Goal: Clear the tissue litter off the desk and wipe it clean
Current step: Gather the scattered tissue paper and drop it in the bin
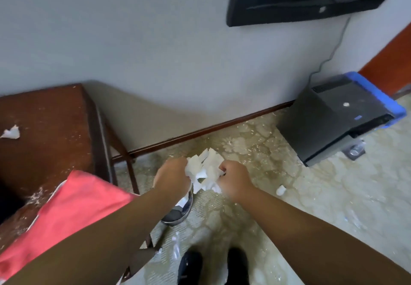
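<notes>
L hand (pixel 172 174) & R hand (pixel 235 179): fingers clamped on tissue wad (pixel 205 169), held over bin (pixel 178 214) beside desk (pixel 55 129). Approx halfway: scrap (pixel 11 132) + crumbs left on desk, wipe not yet done; red cloth (pixel 73 206) prob. for that.

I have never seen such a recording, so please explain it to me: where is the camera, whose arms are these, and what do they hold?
There is no machine here. A person wears one camera on the head, so the picture looks forward and down along their own arms. The left hand and the right hand both grip a bunch of white tissue above a small bin on the floor. At the left stands the brown desk, with one tissue scrap, white crumbs and a pink cloth at its near edge. A small tissue ball lies on the floor, and a printer sits by the wall.
</notes>
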The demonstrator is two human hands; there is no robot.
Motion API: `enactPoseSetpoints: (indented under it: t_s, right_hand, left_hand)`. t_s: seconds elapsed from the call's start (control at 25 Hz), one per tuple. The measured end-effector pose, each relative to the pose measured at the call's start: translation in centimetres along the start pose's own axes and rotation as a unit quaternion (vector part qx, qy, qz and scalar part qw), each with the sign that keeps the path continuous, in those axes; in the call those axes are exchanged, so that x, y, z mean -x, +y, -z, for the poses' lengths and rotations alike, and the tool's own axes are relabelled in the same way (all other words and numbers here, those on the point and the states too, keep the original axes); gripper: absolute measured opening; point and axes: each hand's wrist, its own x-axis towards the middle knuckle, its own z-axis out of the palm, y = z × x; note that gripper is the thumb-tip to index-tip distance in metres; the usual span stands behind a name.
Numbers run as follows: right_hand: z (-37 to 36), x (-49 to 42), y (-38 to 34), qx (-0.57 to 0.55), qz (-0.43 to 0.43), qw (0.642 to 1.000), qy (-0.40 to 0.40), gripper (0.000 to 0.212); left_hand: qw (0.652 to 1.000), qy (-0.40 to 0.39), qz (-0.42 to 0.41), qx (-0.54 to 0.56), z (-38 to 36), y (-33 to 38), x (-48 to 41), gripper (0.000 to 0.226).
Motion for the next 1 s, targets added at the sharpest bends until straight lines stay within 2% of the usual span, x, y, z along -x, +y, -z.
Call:
enactPoseSetpoints:
  t_s: [0.2, 0.36, 0.52, 0.72, 0.8, 0.92, 0.96, 1.0]
  right_hand:
    - [-3.5, -6.7, -0.4, 0.016, 0.067, 0.993, -0.092, 0.030]
    - [-6.6, -11.1, 0.2, 0.028, 0.142, 0.974, -0.175, 0.032]
    - [-13.6, -16.1, 3.0, 0.030, 0.165, 0.958, -0.232, 0.013]
    - [-27.5, -22.5, 9.1, 0.038, 0.141, 0.955, -0.259, 0.012]
    - [-32.9, -25.1, 11.9, 0.062, 0.161, 0.944, -0.281, 0.013]
    - [-40.5, -29.0, 15.2, 0.137, 0.198, 0.886, -0.396, 0.034]
    - [-42.8, -30.0, 16.0, 0.173, 0.219, 0.863, -0.421, 0.035]
    - [-44.7, -30.6, 16.4, 0.215, 0.236, 0.846, -0.426, 0.034]
  left_hand:
    - [0.983, 0.004, 0.169, 0.071, -2.1, -1.6, -1.3, 0.028]
    - [0.957, 0.032, 0.253, 0.135, -6.1, -3.1, -2.7, 0.020]
    - [0.923, 0.086, 0.327, 0.184, -13.7, -7.3, -6.5, 0.012]
    - [0.878, 0.147, 0.389, 0.237, -27.1, -16.6, -11.7, 0.021]
    - [0.876, 0.135, 0.385, 0.258, -32.6, -20.2, -12.9, 0.036]
    - [0.859, 0.008, 0.366, 0.358, -39.7, -24.9, -14.1, 0.099]
    - [0.860, -0.003, 0.356, 0.366, -41.7, -25.9, -14.0, 0.105]
    - [0.872, 0.015, 0.347, 0.346, -43.3, -26.6, -13.6, 0.098]
